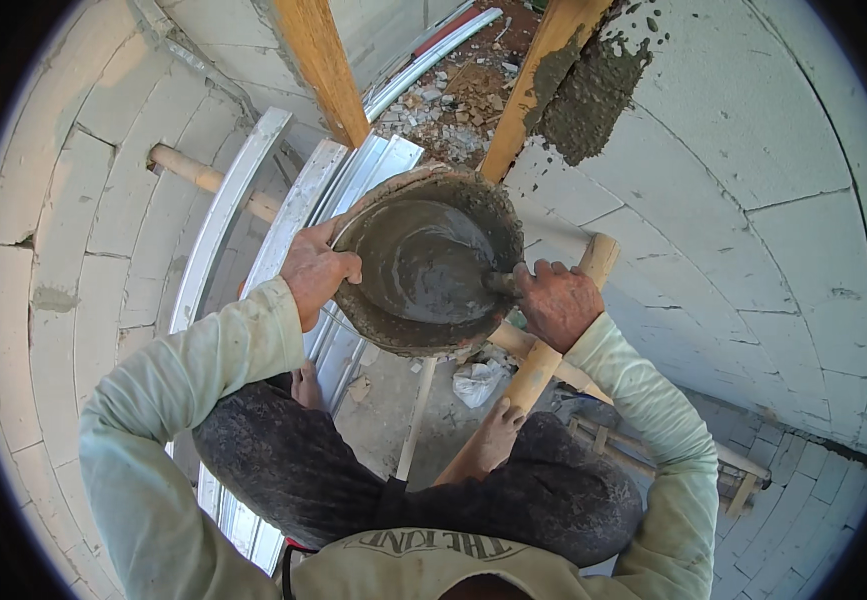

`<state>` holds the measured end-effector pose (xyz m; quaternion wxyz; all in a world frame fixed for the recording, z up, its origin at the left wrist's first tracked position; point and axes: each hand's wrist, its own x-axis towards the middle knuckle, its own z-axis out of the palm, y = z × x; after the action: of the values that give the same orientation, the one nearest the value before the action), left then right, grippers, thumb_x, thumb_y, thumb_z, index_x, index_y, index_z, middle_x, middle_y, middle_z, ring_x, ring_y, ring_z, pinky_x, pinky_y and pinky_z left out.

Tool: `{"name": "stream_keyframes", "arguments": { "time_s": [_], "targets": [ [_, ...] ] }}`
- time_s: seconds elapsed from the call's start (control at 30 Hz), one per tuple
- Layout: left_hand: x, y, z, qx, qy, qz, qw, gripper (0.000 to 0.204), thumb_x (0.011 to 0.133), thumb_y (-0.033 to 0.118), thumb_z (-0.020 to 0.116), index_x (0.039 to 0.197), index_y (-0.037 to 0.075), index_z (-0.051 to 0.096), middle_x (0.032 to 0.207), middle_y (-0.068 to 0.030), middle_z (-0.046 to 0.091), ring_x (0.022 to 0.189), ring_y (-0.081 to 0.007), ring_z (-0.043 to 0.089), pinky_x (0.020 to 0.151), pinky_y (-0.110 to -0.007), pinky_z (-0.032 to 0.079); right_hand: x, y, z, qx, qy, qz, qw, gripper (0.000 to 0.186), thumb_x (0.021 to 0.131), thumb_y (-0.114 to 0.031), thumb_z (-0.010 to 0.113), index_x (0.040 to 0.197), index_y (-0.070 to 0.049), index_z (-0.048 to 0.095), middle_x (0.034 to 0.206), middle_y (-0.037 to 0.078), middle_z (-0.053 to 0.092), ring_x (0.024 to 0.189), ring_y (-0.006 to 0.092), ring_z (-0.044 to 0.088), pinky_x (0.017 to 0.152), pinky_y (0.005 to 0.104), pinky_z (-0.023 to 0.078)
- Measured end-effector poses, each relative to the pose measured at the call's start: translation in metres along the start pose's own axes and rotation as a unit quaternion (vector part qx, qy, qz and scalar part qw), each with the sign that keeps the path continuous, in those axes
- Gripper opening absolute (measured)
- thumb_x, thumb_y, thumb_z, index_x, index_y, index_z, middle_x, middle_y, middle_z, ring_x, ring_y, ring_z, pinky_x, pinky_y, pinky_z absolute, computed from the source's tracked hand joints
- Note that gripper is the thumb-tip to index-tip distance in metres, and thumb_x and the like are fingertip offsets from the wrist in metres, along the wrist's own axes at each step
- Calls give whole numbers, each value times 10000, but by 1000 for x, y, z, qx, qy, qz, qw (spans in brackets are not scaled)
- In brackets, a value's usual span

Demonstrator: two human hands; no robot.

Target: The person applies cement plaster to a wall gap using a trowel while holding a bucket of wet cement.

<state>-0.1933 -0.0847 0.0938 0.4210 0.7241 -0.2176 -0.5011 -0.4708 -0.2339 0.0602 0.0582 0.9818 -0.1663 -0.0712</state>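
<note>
A round, mortar-crusted bucket (363, 305) of wet grey mortar (421, 262) is held up in front of me, over pale metal channels and poles. My left hand (315, 270) is closed on the bucket's left rim. My right hand (556, 300), at the bucket's right side, is closed round the grey, mortar-coated handle of a tool (503, 283); the end of this tool inside the bucket is hidden in the mortar or too coated to make out. My bare feet show below, one against a round wooden pole (531, 378).
Pale block walls (763, 180) stand on both sides, with wet mortar (593, 100) smeared at upper right. Two timber posts (315, 55) rise at the top. Long metal channels (228, 220) lie along the left. Far below are rubble (453, 105), a white plastic bag (477, 384) and a concrete floor (443, 425).
</note>
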Motion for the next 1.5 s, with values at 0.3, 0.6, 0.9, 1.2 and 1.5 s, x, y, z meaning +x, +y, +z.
{"name": "stream_keyframes", "arguments": {
  "time_s": [0.3, 0.6, 0.9, 1.2, 1.5],
  "targets": [
    [-27, 8, -21, -42, 63, -21, 997, 639, 611, -11, 534, 1248, -11, 580, 987, -75, 640, 849, -187, 576, 764, -303, 467, -28, 34, -26, 262, -65, 71, 960, 481, 723, -232, 751, 1159, -70, 628, 899, 140, 642, 813, 296, 663, 691, 407, 546],
    [-37, 2, -42, -78, 104, -18, 991, 732, 597, -7, 510, 1329, -13, 535, 1041, -76, 647, 889, -181, 577, 811, -263, 465, -4, 168, -28, 426, -150, 226, 863, 386, 816, -323, 690, 885, 54, 636, 555, 70, 524, 494, 195, 486, 511, 372, 411],
    [-47, -2, -46, -77, 128, -21, 989, 655, 626, -26, 507, 1279, -25, 553, 1032, -94, 645, 874, -187, 606, 763, -286, 502, -50, 114, -116, 245, 67, 209, 944, 356, 869, -263, 673, 1009, 60, 622, 615, 162, 584, 482, 242, 542, 484, 364, 428],
    [-36, -9, -32, 39, 94, -7, 995, 498, 633, 12, 568, 1126, -33, 624, 908, -73, 628, 780, -172, 545, 701, -301, 457, -1, 14, -58, 23, 108, 37, 993, 303, 714, -156, 703, 969, -16, 619, 744, 90, 585, 671, 248, 640, 581, 381, 512],
    [-46, 7, -18, -39, 70, 3, 997, 543, 619, -8, 554, 1159, -16, 607, 922, -67, 635, 815, -171, 577, 733, -298, 465, 7, 3, -24, 119, -13, -28, 992, 401, 743, -232, 717, 1078, -43, 602, 768, 88, 578, 708, 270, 637, 595, 401, 509]
  ]
}}
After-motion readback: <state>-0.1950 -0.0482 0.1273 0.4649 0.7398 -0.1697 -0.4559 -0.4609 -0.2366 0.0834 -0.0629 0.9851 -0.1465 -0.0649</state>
